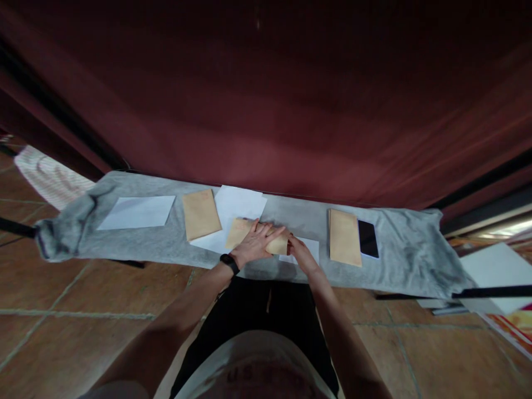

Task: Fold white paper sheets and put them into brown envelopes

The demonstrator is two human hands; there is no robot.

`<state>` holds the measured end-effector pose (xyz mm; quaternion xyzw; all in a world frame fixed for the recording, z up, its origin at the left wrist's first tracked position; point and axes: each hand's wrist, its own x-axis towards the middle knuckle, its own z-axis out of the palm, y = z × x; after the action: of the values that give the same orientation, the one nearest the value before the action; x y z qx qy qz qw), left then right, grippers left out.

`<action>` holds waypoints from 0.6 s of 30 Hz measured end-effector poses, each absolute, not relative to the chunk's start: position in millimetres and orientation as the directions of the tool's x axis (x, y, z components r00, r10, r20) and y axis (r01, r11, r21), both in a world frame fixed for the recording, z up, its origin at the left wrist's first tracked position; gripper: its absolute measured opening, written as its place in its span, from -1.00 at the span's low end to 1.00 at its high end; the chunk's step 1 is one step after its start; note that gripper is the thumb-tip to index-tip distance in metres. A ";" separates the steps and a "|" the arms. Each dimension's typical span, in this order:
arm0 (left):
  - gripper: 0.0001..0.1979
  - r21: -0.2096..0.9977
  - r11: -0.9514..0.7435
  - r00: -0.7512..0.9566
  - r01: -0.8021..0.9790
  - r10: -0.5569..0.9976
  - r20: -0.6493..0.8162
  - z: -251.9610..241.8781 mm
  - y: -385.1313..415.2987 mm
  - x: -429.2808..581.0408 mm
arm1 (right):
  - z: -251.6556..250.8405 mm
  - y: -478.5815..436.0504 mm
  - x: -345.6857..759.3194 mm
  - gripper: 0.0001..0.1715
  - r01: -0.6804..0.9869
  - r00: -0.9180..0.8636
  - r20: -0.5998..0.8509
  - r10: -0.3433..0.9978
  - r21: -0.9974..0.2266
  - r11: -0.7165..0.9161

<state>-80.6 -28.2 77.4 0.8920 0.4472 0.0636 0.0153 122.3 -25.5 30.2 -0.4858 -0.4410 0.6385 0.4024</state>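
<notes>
In front of me a brown envelope point(235, 231) lies crosswise on the grey cloth. My left hand point(258, 242), with a dark band at the wrist, rests flat on it, fingers stretched out. At the envelope's right end my right hand point(298, 247) has its fingers curled on the edge; the fingertips are partly hidden. A white sheet point(312, 248) shows beneath my right hand. Behind and left of the envelope, white papers point(240, 201) overlap on the cloth. Another brown envelope point(201, 214) lies partly over these papers.
A stack of brown envelopes point(346, 237) lies to the right, with a dark-screened phone point(368, 239) beside it. A white sheet of paper point(137, 213) lies at the left. Grey cloth point(407, 244) covers the narrow table, wrinkled at both ends. A dark red curtain point(266, 122) hangs behind.
</notes>
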 end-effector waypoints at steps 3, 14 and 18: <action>0.09 0.102 -0.568 0.556 0.817 0.822 0.124 76.5 -28.9 -85.9 | 28.7 -35.2 141.8 -0.43 0.123 -0.075 -0.148 0.986 -0.983 -0.138; 0.15 0.223 -0.446 0.455 0.867 0.890 0.012 66.8 -28.1 -99.6 | 22.4 -73.9 176.3 -0.32 0.896 0.305 0.034 0.952 -0.349 -0.274; 0.15 0.255 -0.435 0.450 0.864 0.893 -0.001 63.7 -28.9 -102.8 | 28.0 -67.4 177.0 -0.39 0.865 0.398 0.010 0.917 -0.336 -0.371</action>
<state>-102.8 -28.9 63.7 0.8444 0.5201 0.0668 0.1098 177.0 -67.4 28.0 -0.8232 -0.5414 0.0897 0.1454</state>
